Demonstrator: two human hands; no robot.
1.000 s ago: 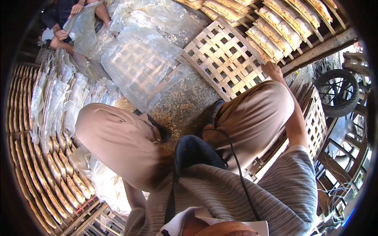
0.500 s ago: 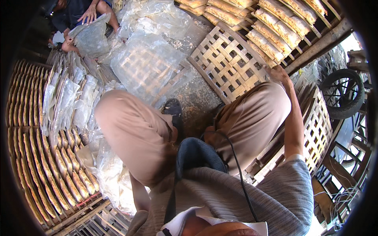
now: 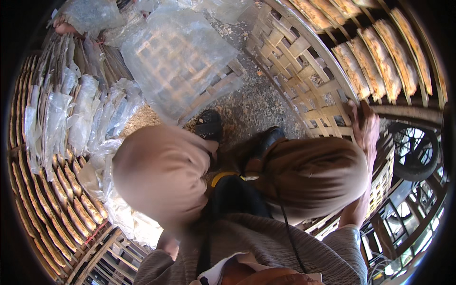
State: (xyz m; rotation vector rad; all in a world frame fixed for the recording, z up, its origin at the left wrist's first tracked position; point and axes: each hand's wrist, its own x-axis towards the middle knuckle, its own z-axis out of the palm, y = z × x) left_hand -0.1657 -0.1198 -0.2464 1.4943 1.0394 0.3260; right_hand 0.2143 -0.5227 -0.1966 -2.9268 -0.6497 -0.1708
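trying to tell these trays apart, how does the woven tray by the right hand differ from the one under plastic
The held tray is bare; the covered tray has a plastic sheet over most of it. The right hand grips the held tray's edge, while no visible hand touches the covered tray. The held tray looks tilted, the covered tray flatter. Both are woven from flat strips with gaps.

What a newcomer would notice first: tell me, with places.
First, the big cloudy plastic sheet spread at upper centre. To its right, a pale woven panel has its near corner in the person's right hand. Then come rows of long golden-brown pieces, racked at the upper right and far left.
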